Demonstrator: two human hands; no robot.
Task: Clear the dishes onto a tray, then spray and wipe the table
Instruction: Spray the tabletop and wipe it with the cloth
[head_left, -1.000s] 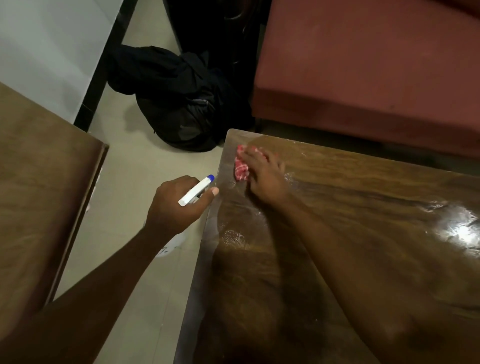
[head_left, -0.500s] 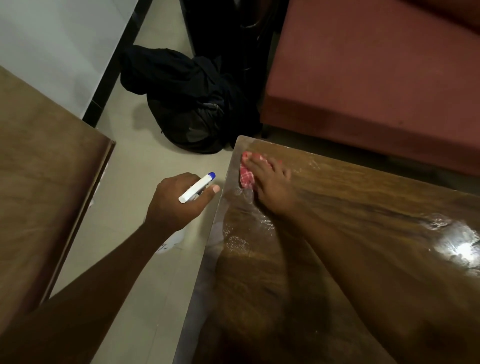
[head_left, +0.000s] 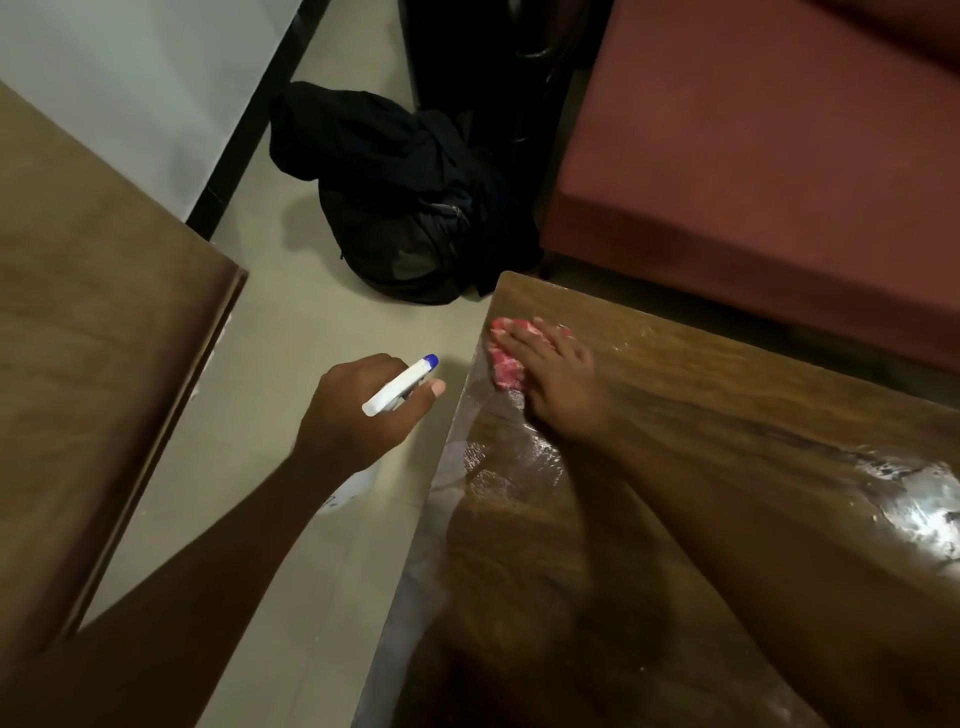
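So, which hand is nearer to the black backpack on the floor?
Hard to call. The right hand presses the red cloth at the table corner below the black backpack; the left hand, holding the spray bottle, hangs over the floor.

Floor (head_left: 311, 338): pale beige tile, matte. Upper left: light grey wall panel (head_left: 130, 78) edged by a black strip (head_left: 244, 150). Left: a second brown wooden table (head_left: 93, 322). Upper right: reddish-brown upholstered bench seat (head_left: 769, 156). Between them, a black backpack (head_left: 405, 223) slumps on the floor. Lighting dim; one bright glare patch on the wet surface (head_left: 924, 509) at right.
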